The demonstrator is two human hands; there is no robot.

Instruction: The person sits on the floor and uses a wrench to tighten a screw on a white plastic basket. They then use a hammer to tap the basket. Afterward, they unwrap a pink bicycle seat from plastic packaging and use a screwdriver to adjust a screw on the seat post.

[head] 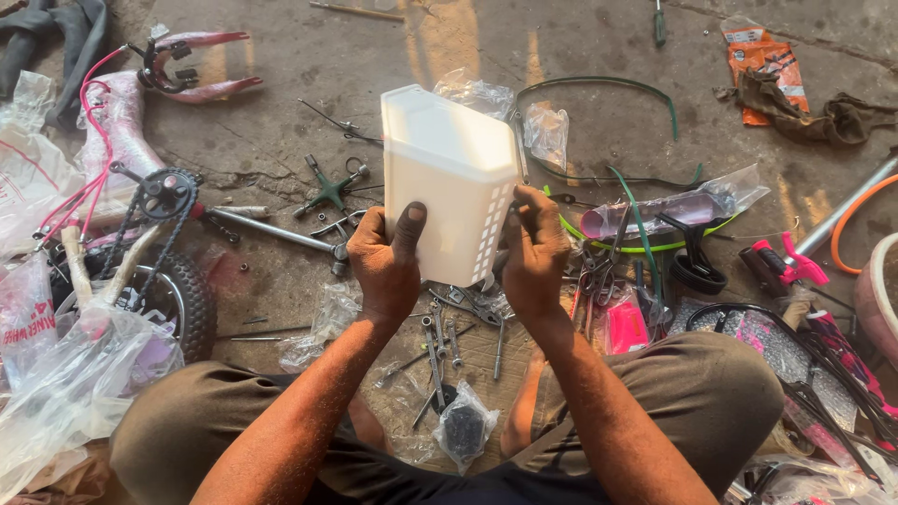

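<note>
Now | white plastic basket between hands | left hand, right hand grip its sides

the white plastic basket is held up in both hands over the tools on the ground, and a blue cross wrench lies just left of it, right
Not quite. The head view shows the white plastic basket held by the left hand and right hand above the tools, but the cross wrench is green, not blue.
</note>
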